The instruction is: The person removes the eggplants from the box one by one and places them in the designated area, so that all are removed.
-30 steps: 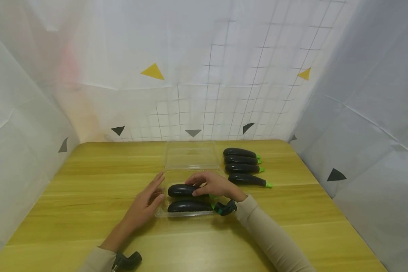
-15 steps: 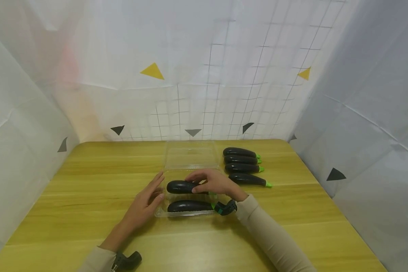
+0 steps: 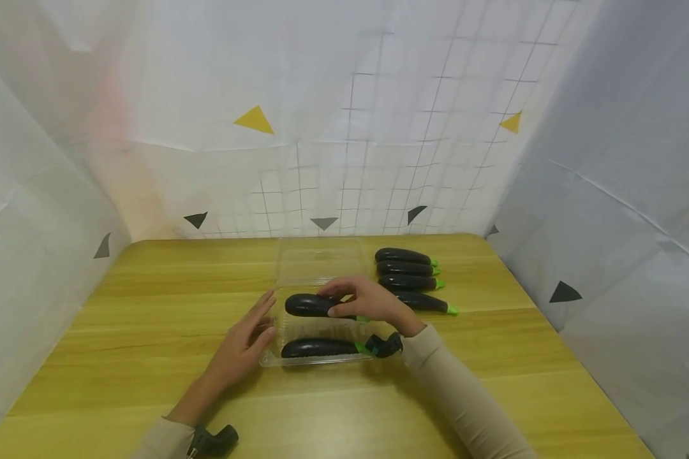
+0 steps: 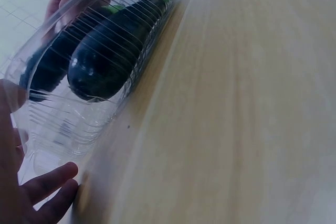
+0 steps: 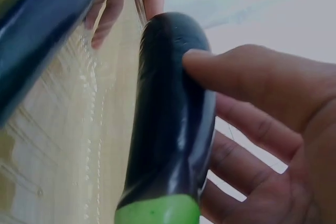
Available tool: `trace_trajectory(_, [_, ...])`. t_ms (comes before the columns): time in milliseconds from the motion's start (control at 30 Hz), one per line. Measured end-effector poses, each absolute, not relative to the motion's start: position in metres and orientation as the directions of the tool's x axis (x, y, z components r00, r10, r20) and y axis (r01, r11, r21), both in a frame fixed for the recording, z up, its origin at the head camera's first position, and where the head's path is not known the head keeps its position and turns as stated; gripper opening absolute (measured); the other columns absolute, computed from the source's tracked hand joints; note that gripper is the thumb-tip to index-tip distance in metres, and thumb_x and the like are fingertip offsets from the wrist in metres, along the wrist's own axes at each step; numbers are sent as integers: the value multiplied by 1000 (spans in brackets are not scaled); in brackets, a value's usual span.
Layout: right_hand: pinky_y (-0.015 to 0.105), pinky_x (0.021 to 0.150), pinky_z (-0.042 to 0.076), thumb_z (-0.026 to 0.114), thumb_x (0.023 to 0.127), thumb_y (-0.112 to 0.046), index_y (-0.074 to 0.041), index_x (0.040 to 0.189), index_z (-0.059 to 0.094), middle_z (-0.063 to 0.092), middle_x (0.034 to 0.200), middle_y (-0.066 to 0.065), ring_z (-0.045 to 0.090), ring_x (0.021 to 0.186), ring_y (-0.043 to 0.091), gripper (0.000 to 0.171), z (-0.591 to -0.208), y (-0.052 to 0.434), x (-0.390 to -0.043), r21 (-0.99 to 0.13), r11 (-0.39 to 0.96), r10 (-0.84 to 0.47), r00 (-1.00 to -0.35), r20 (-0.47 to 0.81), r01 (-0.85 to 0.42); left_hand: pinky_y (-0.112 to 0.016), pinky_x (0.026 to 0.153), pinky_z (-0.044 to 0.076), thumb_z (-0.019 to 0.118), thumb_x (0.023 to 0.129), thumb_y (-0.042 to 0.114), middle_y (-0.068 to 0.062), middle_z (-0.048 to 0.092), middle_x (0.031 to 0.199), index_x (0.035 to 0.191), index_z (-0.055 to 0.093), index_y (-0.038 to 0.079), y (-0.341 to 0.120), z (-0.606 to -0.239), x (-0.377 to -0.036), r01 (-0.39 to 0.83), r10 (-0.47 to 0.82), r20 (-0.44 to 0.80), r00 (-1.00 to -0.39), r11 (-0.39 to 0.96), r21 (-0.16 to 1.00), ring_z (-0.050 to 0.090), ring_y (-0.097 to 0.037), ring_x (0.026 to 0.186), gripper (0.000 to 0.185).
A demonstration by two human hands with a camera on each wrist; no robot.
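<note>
- Head view: clear box (image 3: 275, 360) sits mid-table (image 3: 149, 357), lid (image 3: 320, 260) open and lying flat behind it.
- One eggplant (image 3: 318, 347) lies inside the box along its near wall, green stem end pointing right.
- Right hand (image 3: 367, 299) grips a second eggplant (image 3: 307, 305) over the far half of the box, thumb below, fingers curled on top; it looks lifted off the box floor, but contact cannot be told.
- Left hand (image 3: 241, 347) rests against the box's left wall, fingers straight and close together.
- Four more eggplants (image 3: 410, 280) lie in a row on the table just right of the lid, outside the box.
- Left wrist view: box (image 4: 79, 124) seen through its ribbed wall; the eggplant (image 4: 113, 51) lies inside, and the held eggplant (image 4: 44, 74) shows dimly behind it. Left fingertips (image 4: 50, 182) touch the box corner, loosely straight.
- Right wrist view: right hand (image 5: 273, 145) pinches the held eggplant (image 5: 176, 108), thumb on one side, fingers spread beneath. The other eggplant (image 5: 42, 30) is on the box floor, apart from the held one.
</note>
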State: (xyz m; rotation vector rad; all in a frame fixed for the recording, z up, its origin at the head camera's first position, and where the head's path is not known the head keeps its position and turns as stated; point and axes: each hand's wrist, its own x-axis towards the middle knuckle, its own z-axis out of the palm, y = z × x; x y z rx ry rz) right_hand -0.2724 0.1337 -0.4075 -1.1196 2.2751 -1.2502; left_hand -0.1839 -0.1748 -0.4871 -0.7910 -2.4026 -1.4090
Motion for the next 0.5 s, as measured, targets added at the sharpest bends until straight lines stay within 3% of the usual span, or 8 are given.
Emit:
trace_trajectory(167, [38,99,55,77,97,-20,-15,139,67,65,137,-1,60,126,16,44,-404,137,-272,-821,333,-740,-668,77,-463,-53,101,52,58,107,8,-12,30,167,163,37,15,-175,-487,-183,568,326,468,-822,389,725,62,-35,126,60])
trace_trajectory(500, [42,99,54,78,96,-23,-17,138,68,65,137,-3,61,123,16,43,-402,142,-273,-816,324,-733,-673,104,-479,-53,103,50,58,107,8,-11,28,168,164,35,15,-176,-488,-184,574,336,470,-816,380,725,60,-38,127,61])
